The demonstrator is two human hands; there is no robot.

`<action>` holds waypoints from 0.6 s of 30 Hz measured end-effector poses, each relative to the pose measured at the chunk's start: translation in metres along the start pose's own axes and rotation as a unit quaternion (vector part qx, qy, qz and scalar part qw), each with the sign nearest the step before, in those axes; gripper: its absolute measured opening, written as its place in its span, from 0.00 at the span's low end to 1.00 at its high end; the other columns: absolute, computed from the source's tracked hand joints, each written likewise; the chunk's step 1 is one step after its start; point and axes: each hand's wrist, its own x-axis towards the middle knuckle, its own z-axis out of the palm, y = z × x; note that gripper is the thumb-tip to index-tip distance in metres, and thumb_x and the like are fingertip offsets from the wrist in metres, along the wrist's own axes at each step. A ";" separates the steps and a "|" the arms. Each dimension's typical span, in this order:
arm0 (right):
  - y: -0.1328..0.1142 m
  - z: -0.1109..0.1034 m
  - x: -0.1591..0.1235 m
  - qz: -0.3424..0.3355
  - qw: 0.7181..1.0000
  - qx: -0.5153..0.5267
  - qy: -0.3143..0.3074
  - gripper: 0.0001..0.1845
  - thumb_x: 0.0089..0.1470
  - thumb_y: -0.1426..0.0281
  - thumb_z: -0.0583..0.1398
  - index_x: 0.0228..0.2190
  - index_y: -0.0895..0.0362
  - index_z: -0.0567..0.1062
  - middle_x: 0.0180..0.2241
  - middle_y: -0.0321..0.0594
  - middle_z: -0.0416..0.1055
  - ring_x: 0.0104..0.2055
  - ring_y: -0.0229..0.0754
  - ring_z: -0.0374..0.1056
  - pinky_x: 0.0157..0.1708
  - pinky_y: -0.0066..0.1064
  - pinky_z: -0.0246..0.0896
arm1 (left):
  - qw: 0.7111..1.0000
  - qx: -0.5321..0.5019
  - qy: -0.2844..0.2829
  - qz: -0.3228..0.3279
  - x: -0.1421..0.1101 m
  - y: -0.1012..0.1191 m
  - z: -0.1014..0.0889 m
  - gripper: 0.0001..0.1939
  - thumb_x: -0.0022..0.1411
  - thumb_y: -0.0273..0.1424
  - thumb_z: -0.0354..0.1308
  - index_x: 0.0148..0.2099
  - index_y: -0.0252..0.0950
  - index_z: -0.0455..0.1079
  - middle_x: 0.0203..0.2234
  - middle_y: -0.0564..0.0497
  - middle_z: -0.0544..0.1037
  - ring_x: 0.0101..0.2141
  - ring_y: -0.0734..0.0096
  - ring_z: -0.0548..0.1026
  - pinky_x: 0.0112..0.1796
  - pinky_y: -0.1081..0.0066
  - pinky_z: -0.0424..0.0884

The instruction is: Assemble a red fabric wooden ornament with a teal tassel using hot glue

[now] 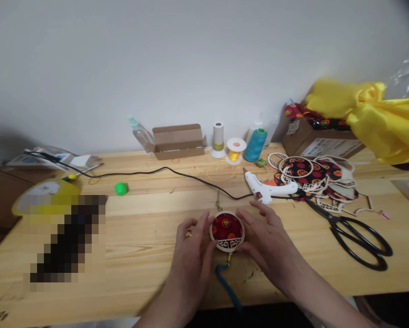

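A round wooden-framed pendant (226,226) lies between my hands, with dark red patterned cloth in its upper part and pale fretwork below. From its bottom a yellow cord leads to a teal tassel (226,284) that reaches toward the table's front edge, and a green cord (218,200) comes off its top. My left hand (193,248) grips the pendant's left rim between thumb and fingers. On the opposite rim, my right hand (264,239) does the same. Just beyond my right hand rests a white glue gun (267,187).
Black scissors (358,239) lie at right, near cloth and wooden frame pieces (327,182). A black cable (139,173) crosses the table. Along the wall stand an open cardboard box (178,143), a teal thread cone (255,146) and spools. A green cap (121,188) sits left.
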 end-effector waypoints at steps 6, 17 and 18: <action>-0.001 -0.001 0.002 0.006 0.999 0.010 -0.041 0.35 0.48 0.72 0.64 0.56 0.55 0.59 0.48 0.42 0.72 0.61 0.58 0.49 0.55 0.52 0.54 | 1.000 0.001 -0.022 -0.021 -0.004 -0.002 0.006 0.31 0.59 0.25 0.53 0.63 0.40 0.50 0.47 0.44 0.73 0.49 0.57 0.66 0.47 0.55 0.68; -0.003 -0.004 0.008 0.038 0.997 0.018 -0.060 0.34 0.44 0.73 0.67 0.53 0.55 0.64 0.46 0.39 0.74 0.60 0.61 0.52 0.55 0.53 0.55 | 0.998 0.015 -0.055 -0.040 -0.003 -0.001 0.005 0.31 0.60 0.26 0.54 0.63 0.38 0.49 0.47 0.43 0.73 0.50 0.56 0.65 0.49 0.53 0.66; -0.003 -0.004 0.008 0.039 0.997 0.017 -0.061 0.34 0.44 0.73 0.67 0.53 0.56 0.64 0.45 0.40 0.75 0.60 0.61 0.51 0.55 0.53 0.55 | 0.997 0.015 -0.058 -0.038 -0.002 -0.001 0.005 0.31 0.60 0.26 0.54 0.63 0.39 0.48 0.48 0.44 0.73 0.49 0.56 0.64 0.48 0.53 0.66</action>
